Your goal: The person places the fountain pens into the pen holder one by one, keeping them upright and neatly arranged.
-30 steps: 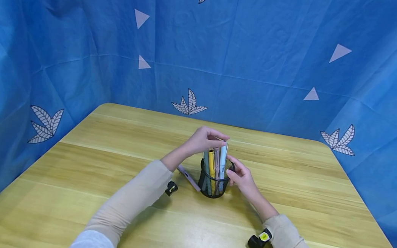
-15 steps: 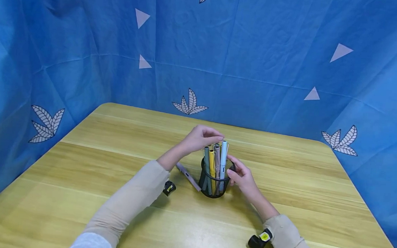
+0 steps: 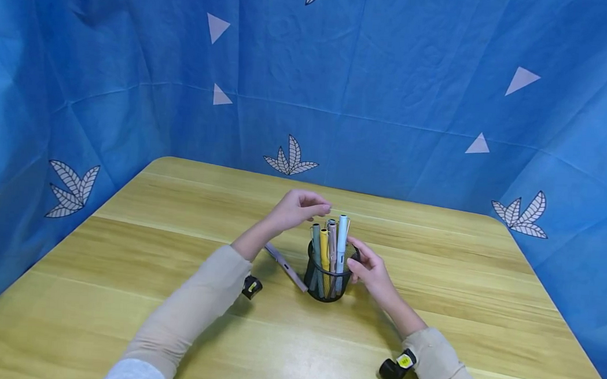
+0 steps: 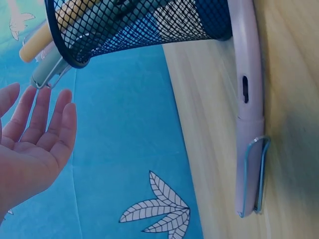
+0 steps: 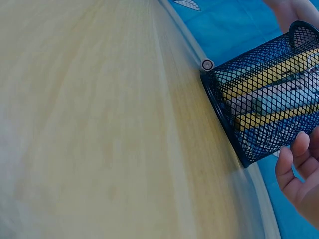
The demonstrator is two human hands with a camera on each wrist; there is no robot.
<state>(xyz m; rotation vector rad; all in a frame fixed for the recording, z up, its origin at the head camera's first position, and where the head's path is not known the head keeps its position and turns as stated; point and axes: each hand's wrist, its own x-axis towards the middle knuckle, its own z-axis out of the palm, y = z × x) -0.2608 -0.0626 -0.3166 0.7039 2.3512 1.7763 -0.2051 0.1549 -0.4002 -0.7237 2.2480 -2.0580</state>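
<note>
A black mesh pen holder (image 3: 350,254) stands upright on the table with several pens in it. Among them are a light blue pen (image 3: 341,238), a yellow pen (image 3: 323,250) and a grey-green pen (image 3: 316,242). My right hand (image 3: 374,276) holds the holder at its right side, thumb at the near rim; the right wrist view shows curled fingers (image 5: 299,144) against the mesh. My left hand (image 3: 293,210) hovers above and left of the pens, holding nothing, fingers loosely bent. A pale purple pen (image 3: 285,267) lies left of the holder, one end close to its base.
The wooden table (image 3: 221,335) stretches around the holder on all sides. Blue curtain (image 3: 394,73) with leaf and triangle prints hangs behind and beside the table. A black wrist camera (image 3: 391,372) sits by the right sleeve. Something pink shows at the right edge.
My left hand has drawn away leftward from the top of the light blue pen, now fully in sight in the holder. My right hand has stayed at the holder.
</note>
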